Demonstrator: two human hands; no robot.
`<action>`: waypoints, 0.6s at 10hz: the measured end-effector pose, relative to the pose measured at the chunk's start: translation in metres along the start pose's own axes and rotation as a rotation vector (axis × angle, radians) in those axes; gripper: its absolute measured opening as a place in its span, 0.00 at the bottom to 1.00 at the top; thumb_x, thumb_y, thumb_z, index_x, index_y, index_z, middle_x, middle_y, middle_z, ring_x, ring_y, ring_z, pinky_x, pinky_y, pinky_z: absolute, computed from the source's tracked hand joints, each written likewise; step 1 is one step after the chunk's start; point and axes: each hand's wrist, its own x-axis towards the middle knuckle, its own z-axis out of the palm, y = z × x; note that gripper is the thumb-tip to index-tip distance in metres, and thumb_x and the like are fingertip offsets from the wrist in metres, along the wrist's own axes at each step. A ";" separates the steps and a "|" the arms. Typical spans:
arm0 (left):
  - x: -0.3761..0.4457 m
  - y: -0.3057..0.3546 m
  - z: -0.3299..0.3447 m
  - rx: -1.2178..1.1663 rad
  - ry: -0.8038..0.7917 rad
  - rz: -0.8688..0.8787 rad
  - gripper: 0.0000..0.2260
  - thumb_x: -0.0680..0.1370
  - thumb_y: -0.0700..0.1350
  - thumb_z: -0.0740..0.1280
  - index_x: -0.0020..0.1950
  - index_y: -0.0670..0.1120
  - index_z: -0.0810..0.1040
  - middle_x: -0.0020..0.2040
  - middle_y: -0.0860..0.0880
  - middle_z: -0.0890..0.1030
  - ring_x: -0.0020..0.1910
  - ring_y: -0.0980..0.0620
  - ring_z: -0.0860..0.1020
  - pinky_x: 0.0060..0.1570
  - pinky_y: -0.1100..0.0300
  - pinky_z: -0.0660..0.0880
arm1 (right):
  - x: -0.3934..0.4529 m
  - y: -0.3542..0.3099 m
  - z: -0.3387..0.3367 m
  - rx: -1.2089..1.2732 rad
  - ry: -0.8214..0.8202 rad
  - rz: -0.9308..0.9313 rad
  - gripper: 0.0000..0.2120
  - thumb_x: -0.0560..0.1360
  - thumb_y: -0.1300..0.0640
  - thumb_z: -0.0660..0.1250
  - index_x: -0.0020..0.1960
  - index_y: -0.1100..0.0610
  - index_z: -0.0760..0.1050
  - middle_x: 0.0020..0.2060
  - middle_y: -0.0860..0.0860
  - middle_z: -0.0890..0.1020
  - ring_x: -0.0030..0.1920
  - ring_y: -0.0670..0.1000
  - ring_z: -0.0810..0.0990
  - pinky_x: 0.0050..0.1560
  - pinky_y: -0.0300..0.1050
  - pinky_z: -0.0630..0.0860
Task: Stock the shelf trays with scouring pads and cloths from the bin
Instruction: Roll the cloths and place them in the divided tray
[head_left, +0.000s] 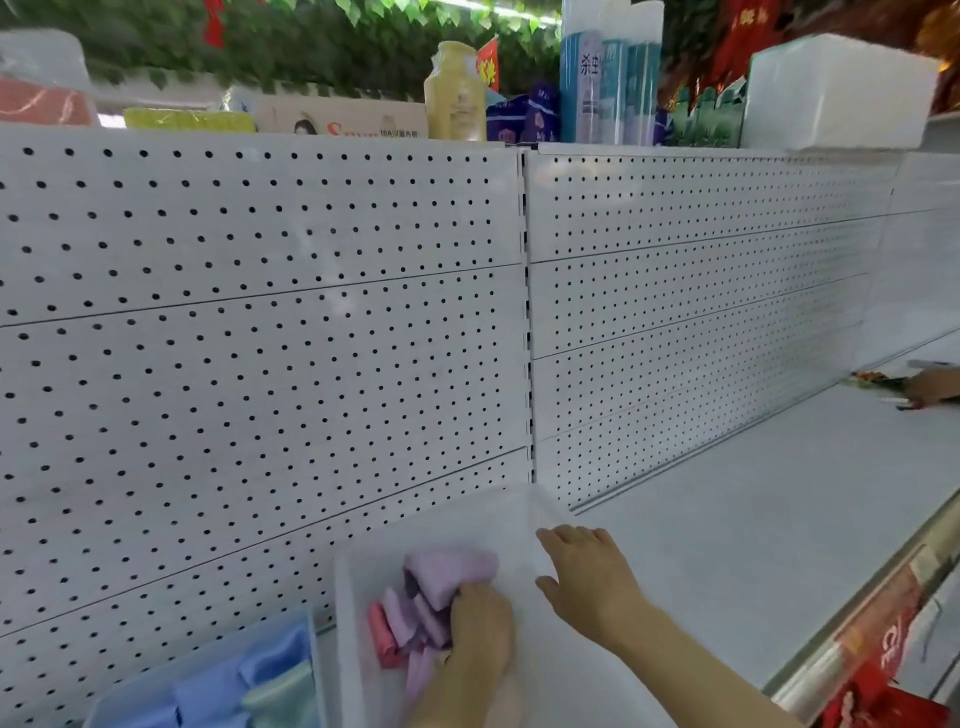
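Up close, a white shelf (727, 545) runs right under pegboard (260, 312). Left hand (480, 629) grips lilac cloths (447, 574) inside the near tray (441, 525); right hand (592, 577) rests spread on its rim.

White shelf (753, 545) bears a white tray (447, 525) beside a blue tray (208, 670).

Soft matt cloths (441, 577) are held in a translucent plastic tray (363, 561) against matt white perforated metal panels (260, 312)
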 end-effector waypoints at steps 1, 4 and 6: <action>0.021 -0.001 0.013 -0.055 0.036 -0.017 0.12 0.80 0.43 0.58 0.60 0.43 0.77 0.58 0.44 0.80 0.59 0.46 0.78 0.39 0.72 0.66 | -0.003 0.006 0.008 -0.001 -0.009 0.004 0.22 0.79 0.49 0.57 0.70 0.55 0.63 0.65 0.51 0.73 0.65 0.54 0.71 0.67 0.47 0.61; 0.005 -0.017 -0.041 -0.316 0.195 -0.103 0.10 0.76 0.50 0.59 0.43 0.56 0.80 0.36 0.54 0.79 0.40 0.50 0.80 0.43 0.57 0.64 | -0.007 0.006 0.011 0.057 -0.017 0.033 0.23 0.80 0.48 0.56 0.72 0.54 0.62 0.67 0.49 0.72 0.66 0.52 0.69 0.68 0.46 0.62; -0.023 -0.060 -0.086 -1.394 0.216 -0.067 0.07 0.72 0.42 0.66 0.35 0.45 0.72 0.33 0.47 0.76 0.34 0.50 0.75 0.35 0.59 0.74 | 0.002 -0.020 0.004 0.395 0.055 0.088 0.25 0.81 0.44 0.53 0.75 0.53 0.58 0.70 0.48 0.68 0.68 0.51 0.68 0.67 0.44 0.64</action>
